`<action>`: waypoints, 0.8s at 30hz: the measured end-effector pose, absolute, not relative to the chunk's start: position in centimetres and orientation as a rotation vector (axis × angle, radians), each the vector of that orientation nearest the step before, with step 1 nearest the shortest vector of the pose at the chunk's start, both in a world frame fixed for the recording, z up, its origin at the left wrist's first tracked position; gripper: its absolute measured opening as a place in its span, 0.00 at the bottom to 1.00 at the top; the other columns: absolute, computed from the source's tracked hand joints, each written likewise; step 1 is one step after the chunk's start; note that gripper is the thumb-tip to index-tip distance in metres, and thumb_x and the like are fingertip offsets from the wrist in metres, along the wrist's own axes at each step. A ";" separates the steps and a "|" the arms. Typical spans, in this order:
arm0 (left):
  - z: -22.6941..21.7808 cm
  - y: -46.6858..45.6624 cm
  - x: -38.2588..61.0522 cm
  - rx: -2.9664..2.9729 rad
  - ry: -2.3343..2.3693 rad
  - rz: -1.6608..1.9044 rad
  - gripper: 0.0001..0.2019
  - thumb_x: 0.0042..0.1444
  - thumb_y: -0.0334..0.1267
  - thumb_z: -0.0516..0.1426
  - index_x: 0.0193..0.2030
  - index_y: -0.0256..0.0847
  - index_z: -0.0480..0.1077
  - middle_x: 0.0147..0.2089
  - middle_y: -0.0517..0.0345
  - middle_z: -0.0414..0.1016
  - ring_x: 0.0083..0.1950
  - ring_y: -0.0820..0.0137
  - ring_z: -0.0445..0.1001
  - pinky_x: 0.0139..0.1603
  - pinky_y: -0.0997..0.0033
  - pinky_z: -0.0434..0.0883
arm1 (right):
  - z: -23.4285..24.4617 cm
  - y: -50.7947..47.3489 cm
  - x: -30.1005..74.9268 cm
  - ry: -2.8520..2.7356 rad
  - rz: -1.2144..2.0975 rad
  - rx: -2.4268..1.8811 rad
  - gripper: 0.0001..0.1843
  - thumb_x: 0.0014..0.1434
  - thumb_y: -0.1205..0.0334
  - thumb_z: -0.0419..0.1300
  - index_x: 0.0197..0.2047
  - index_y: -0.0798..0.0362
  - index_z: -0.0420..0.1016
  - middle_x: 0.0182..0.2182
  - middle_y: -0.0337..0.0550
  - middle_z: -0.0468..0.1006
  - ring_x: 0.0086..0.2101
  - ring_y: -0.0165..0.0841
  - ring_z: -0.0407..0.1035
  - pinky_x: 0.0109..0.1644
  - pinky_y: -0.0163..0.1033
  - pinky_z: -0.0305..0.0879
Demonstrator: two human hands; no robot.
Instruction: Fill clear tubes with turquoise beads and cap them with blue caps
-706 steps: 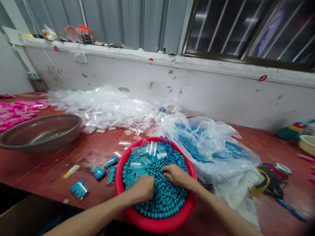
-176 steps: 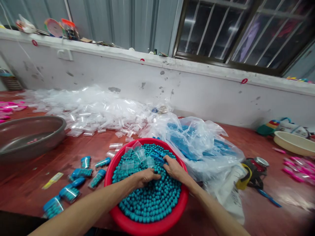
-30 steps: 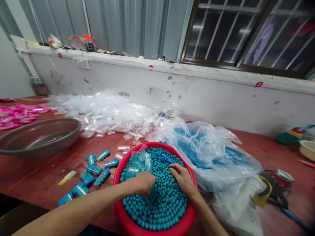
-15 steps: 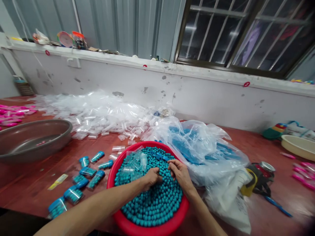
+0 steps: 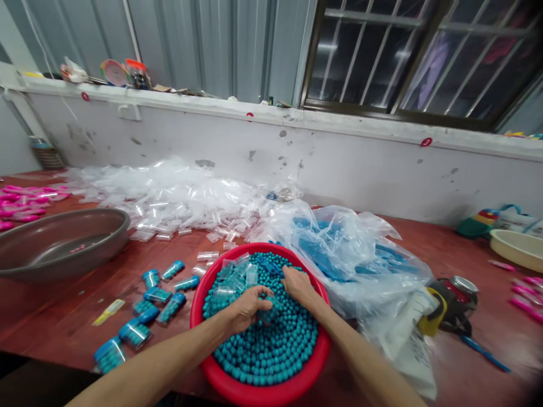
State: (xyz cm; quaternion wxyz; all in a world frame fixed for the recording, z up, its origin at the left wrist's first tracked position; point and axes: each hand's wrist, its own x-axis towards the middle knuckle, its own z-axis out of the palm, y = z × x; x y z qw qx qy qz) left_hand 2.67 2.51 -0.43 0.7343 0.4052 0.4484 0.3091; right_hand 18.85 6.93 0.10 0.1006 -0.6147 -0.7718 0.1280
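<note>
A red basin [image 5: 202,299] full of teal balls [image 5: 271,350] stands at the table's near edge. My left hand [image 5: 245,309] rests on the balls in the middle, fingers curled round what looks like a small clear tube. My right hand [image 5: 297,284] lies just beyond it, fingers bent down among the balls near some blue caps [image 5: 271,265]; what it pinches is hidden. Several empty clear tubes [image 5: 231,277] lie on the balls at the far left of the basin. Several filled, blue-capped tubes [image 5: 159,295] lie on the table to the left.
A big heap of clear tubes [image 5: 169,192] lies along the back wall. A plastic bag of blue caps [image 5: 339,254] sits right of the basin, and a grey-brown basin [image 5: 63,243] at left. Pink pieces [image 5: 21,203], a tin [image 5: 464,284] and a beige bowl [image 5: 517,249] lie further out.
My right hand has slid toward the basin's far rim by the blue caps. My left hand has turned a little, with its fingers still curled. More filled tubes lie at left than 23.5 s ago.
</note>
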 end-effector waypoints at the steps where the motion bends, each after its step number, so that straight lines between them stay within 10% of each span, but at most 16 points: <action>1: -0.3 2.3 2.4 0.882 0.991 0.681 0.18 0.34 0.31 0.59 0.35 0.40 0.60 0.21 0.68 0.62 0.24 0.76 0.64 0.25 0.73 0.63 | 0.1 6.6 19.0 -2.314 0.381 -1.804 0.11 0.55 0.68 0.50 0.42 0.55 0.67 0.40 0.52 0.73 0.44 0.41 0.66 0.46 0.42 0.59; 18: 0.4 0.0 1.4 0.859 1.218 0.745 0.14 0.35 0.36 0.58 0.34 0.39 0.66 0.23 0.65 0.63 0.27 0.75 0.61 0.26 0.76 0.56 | 2.0 3.0 20.9 -2.620 0.220 -1.503 0.26 0.52 0.77 0.46 0.50 0.48 0.69 0.54 0.44 0.62 0.50 0.34 0.60 0.50 0.37 0.56; 24: 0.8 -0.5 1.2 0.971 1.282 0.812 0.12 0.36 0.37 0.58 0.32 0.40 0.69 0.25 0.64 0.65 0.28 0.74 0.61 0.28 0.76 0.55 | 3.7 3.2 19.8 -2.387 0.089 -2.027 0.19 0.61 0.54 0.44 0.41 0.54 0.73 0.36 0.50 0.77 0.40 0.38 0.70 0.41 0.38 0.62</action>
